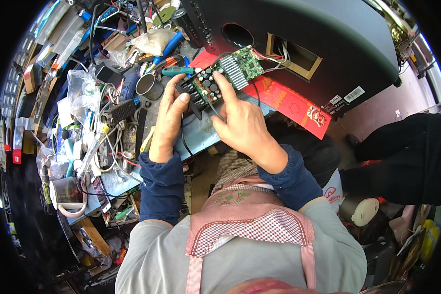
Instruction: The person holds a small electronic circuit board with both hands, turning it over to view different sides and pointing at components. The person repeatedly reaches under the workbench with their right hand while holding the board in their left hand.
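Note:
A green circuit board (247, 63) with several round capacitors, a silver finned heat sink (232, 72) and a black heat sink (190, 93) lies tilted on the bench. My left hand (168, 115) grips the board's left end by the black heat sink, its thumb on the near side. Over the capacitors my right hand (246, 120) reaches with its index finger stretched onto them; its thumb is apart, and the other fingers are partly hidden. Just beyond my left fingertips lies a screwdriver with a green handle (175, 71). Wires (279, 61) run from the board into a black cabinet.
The large black cabinet (328, 39), with a rectangular cut-out, fills the far right. Red printed paper (299, 105) lies beneath the board. Cables (108, 142), a metal cup (148, 86), a clear mug (66, 192) and a phone (101, 193) crowd the left. Another person's dark-clothed legs (397, 161) show at right.

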A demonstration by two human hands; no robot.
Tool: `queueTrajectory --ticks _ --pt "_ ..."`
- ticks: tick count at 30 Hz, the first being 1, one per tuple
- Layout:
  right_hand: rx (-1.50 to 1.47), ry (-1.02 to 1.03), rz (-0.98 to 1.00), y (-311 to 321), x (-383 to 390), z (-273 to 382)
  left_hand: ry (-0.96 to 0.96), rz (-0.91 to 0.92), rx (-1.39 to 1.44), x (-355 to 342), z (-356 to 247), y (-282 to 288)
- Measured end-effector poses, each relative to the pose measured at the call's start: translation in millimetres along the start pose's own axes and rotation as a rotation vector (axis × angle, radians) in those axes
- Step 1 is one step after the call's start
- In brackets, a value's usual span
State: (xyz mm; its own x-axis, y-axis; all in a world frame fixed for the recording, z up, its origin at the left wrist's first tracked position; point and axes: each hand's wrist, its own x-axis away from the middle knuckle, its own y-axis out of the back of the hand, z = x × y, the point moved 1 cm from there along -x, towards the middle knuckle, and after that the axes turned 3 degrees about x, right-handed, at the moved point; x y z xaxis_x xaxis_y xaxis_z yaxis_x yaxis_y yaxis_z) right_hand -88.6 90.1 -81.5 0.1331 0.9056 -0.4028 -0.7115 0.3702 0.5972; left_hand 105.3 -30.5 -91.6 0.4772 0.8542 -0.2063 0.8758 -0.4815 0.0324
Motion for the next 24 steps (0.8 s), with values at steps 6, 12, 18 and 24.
queueTrajectory --ticks 6,12,18,24 --pt "-0.010 -0.042 -0.048 -3.1 1.3 0.6 -0.038 -0.002 0.036 1.4 -5.3 -7.7" --pt "0.125 0.275 -0.151 -23.8 27.2 -1.4 -0.016 -0.003 -0.013 0.4 2.8 1.9" --pt "0.097 0.194 -0.053 -20.8 23.1 3.2 -0.016 0.000 -0.027 1.4 6.5 4.7" --pt "0.087 0.084 0.074 -16.4 -2.8 14.4 -0.014 -0.027 0.031 1.0 5.6 -0.6"
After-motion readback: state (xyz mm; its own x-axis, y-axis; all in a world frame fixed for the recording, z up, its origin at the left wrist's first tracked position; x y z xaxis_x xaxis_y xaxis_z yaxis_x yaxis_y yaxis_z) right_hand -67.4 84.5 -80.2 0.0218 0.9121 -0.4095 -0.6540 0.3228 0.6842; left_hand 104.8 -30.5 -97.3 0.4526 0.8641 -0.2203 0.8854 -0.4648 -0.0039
